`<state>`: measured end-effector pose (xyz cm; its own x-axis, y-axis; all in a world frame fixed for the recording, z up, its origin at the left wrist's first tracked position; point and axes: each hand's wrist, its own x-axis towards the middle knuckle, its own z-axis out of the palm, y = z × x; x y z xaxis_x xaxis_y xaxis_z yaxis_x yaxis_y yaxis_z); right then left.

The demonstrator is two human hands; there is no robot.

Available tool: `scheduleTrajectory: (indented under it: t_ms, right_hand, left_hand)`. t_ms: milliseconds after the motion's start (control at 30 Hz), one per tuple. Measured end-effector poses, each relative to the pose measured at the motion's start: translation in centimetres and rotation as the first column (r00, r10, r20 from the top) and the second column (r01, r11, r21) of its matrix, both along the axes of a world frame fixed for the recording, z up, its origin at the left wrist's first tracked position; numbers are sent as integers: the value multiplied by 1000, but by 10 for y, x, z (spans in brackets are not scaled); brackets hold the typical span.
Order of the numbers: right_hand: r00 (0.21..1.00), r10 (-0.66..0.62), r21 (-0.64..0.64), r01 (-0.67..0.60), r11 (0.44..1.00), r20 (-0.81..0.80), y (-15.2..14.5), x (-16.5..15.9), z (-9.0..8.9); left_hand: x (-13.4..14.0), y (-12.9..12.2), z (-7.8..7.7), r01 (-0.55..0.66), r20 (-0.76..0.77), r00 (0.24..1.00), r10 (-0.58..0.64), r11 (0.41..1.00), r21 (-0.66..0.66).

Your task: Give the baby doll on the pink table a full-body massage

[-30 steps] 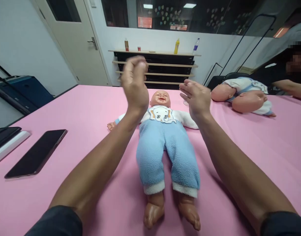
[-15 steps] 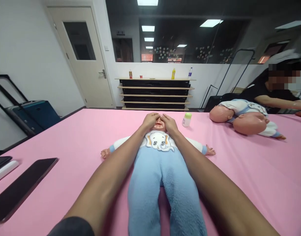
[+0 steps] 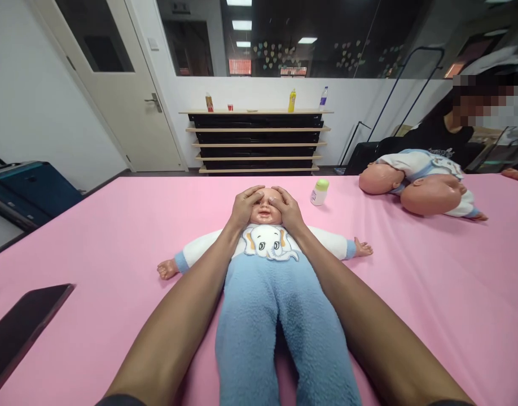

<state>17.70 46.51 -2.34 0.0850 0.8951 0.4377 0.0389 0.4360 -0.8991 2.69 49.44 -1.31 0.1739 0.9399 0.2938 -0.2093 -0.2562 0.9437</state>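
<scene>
A baby doll (image 3: 267, 293) in a white top with an elephant face and fuzzy blue trousers lies on its back, arms spread, head at the far end. My left hand (image 3: 244, 206) cups the left side of the doll's head (image 3: 265, 213), its thumb over the brow and eye. Against the other side curves my right hand (image 3: 288, 206), thumb likewise across the eye area. Between the thumbs some forehead shows, and the nose and mouth are uncovered. Both hands are wrapped round the head. A small white bottle with a green cap (image 3: 319, 192) stands to the right of it.
Two more dolls (image 3: 430, 197) lie at the right on the pink table cover (image 3: 115, 225), near a person in black (image 3: 443, 132). A dark phone (image 3: 26, 324) rests at the left. Behind stand a shelf (image 3: 254, 129) with bottles, a door (image 3: 102, 84) and a blue suitcase (image 3: 34, 192).
My hands have moved apart from the forehead toward the sides of the doll's head, baring more forehead. The view has tilted down slightly. The person at the right has shifted posture.
</scene>
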Motion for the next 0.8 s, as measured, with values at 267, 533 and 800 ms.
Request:
scheduleTrajectory:
  t_ms: [267,533,800]
  right_hand:
    - [998,28,-79,-33,996,-61,-3,0,2]
    - [992,49,-103,-61,993,-113,-1,0,0]
    - [994,44,-71,-51,996,-99,-2,0,0]
  left_hand:
    - [-2,-3,-4,84,84,993,-77,993,-81]
    - [-2,2,-13,111,129,987,-98,989,-96]
    - [-1,-5,-6,122,163,981,-102,985,-118]
